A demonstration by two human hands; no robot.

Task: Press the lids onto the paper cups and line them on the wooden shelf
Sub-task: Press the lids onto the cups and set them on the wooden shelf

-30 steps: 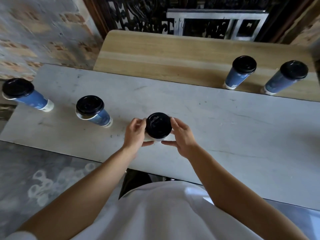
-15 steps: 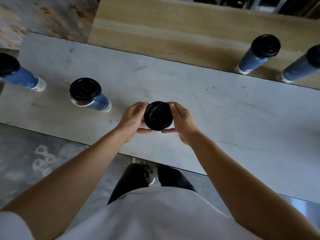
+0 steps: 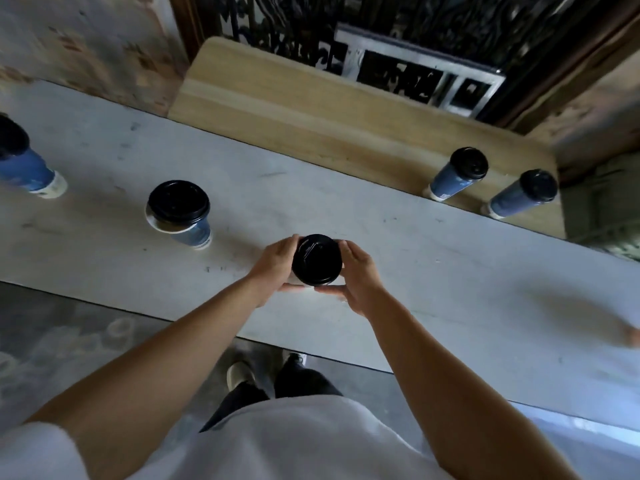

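Two grips curl round one lidded cup above the table: left grip at its 9 o'clock, right grip at 3 (thumbs near 6). At 2 o'clock, on the wooden shelf, stand a shelf cup and its neighbour — both capped. At 10 o'clock a table cup stands apart.

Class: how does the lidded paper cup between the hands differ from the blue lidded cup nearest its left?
The left hand and right hand grip the central black-lidded paper cup; the blue paper cup stands untouched. The central cup's wall is mostly hidden; the blue cup's shows, its lid off-centre. Both have black lids.
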